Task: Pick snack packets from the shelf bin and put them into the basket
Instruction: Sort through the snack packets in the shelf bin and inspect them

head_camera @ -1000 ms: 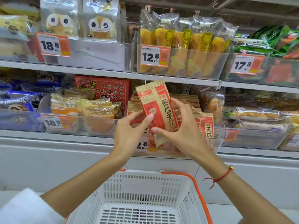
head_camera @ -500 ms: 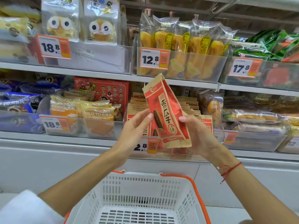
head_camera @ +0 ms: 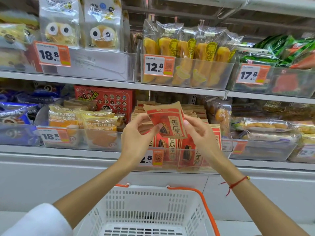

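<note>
Two shelves (head_camera: 170, 86) are lined with clear bins of wrapped snacks; a clear shelf bin (head_camera: 189, 160) on the lower one is packed with upright red-and-tan packets; below, a white basket (head_camera: 144, 205) with orange handles is seen; one snack packet (head_camera: 167, 122) is pinched above the bin between the left hand (head_camera: 136, 139) and right hand (head_camera: 201, 137).

Both forearms reach forward and up, converging above the white basket (head_camera: 146, 210). The left hand (head_camera: 136, 135) and right hand (head_camera: 199, 133) face each other, each with fingers curled, pinching opposite edges of a red sunflower seed packet (head_camera: 167, 122).
</note>
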Action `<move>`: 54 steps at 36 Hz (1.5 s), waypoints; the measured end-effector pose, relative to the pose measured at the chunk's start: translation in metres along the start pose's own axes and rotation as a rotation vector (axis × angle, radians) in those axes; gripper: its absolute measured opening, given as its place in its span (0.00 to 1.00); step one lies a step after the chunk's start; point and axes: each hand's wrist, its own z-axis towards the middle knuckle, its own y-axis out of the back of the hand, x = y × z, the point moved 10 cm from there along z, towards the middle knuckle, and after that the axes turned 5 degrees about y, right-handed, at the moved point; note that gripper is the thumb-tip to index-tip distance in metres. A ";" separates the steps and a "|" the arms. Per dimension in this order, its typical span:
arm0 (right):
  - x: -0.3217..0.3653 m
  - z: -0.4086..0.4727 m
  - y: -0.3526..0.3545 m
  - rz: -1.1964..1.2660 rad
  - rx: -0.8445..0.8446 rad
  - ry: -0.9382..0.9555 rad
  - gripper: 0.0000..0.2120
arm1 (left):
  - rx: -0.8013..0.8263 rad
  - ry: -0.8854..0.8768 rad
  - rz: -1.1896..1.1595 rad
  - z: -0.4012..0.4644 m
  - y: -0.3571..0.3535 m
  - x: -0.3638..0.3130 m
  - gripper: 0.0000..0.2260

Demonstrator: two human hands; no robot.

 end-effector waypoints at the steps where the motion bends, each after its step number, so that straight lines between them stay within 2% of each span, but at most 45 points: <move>1: 0.000 0.001 0.004 -0.090 -0.040 0.039 0.15 | 0.000 -0.007 0.033 0.000 -0.001 0.001 0.12; 4: 0.007 0.000 0.011 -0.168 -0.144 0.131 0.13 | -0.030 -0.019 0.145 0.001 0.001 0.007 0.12; 7: 0.009 -0.001 0.008 -0.125 -0.143 0.140 0.15 | -0.034 -0.002 0.202 0.002 0.000 0.013 0.13; 10: 0.003 -0.001 0.006 -0.231 -0.139 0.139 0.15 | -0.014 0.012 0.303 0.003 -0.004 0.016 0.16; 14: -0.002 -0.001 0.007 -0.317 -0.149 0.114 0.08 | -0.051 -0.015 0.439 0.007 -0.001 0.018 0.23; 20: -0.013 0.001 0.006 -0.334 -0.145 0.030 0.01 | -0.093 -0.036 0.336 0.024 0.004 0.009 0.14; 23: -0.026 0.003 0.006 -0.331 -0.121 -0.033 0.05 | -0.077 -0.064 0.377 0.028 0.000 0.001 0.11; 25: -0.028 0.003 0.012 -0.379 -0.144 -0.044 0.04 | -0.006 -0.069 0.458 0.029 -0.008 0.002 0.13; 26: -0.024 0.002 0.017 -0.421 -0.173 -0.023 0.07 | 0.036 -0.077 0.512 0.028 -0.013 0.003 0.15; 28: -0.013 0.004 0.020 -0.495 -0.196 0.073 0.19 | 0.093 -0.116 0.646 0.024 -0.021 0.007 0.18; 29: -0.006 0.005 0.017 -0.528 -0.173 0.142 0.24 | 0.098 -0.147 0.715 0.022 -0.023 0.007 0.17; 31: 0.005 0.006 0.002 -0.643 -0.085 0.256 0.25 | 0.077 -0.231 0.785 0.018 -0.026 0.002 0.15; 33: 0.005 0.006 -0.010 -0.751 -0.020 0.300 0.21 | 0.042 -0.330 0.766 0.016 -0.025 -0.009 0.10; 36: 0.002 0.005 -0.013 -0.767 -0.013 0.294 0.15 | 0.024 -0.421 0.773 0.015 -0.024 -0.015 0.06; 39: 0.005 0.006 -0.011 -0.797 -0.031 0.308 0.12 | 0.022 -0.434 0.758 0.011 -0.024 -0.014 0.03; 42: 0.009 0.011 -0.012 -0.801 0.001 0.273 0.13 | 0.027 -0.423 0.758 0.012 -0.021 -0.019 0.04; 46: 0.015 0.032 -0.012 -0.761 0.098 0.163 0.20 | 0.117 -0.329 0.772 0.021 -0.021 -0.009 0.09; 48: 0.016 0.051 -0.012 -0.760 0.130 0.142 0.17 | 0.120 -0.325 0.766 0.024 -0.020 -0.007 0.10; 50: 0.003 0.073 -0.019 -0.751 0.235 0.070 0.14 | 0.092 -0.326 0.769 0.026 -0.017 -0.007 0.11; 54: -0.031 0.089 -0.047 -0.828 0.611 -0.113 0.15 | 0.041 -0.401 0.827 0.025 -0.015 -0.011 0.10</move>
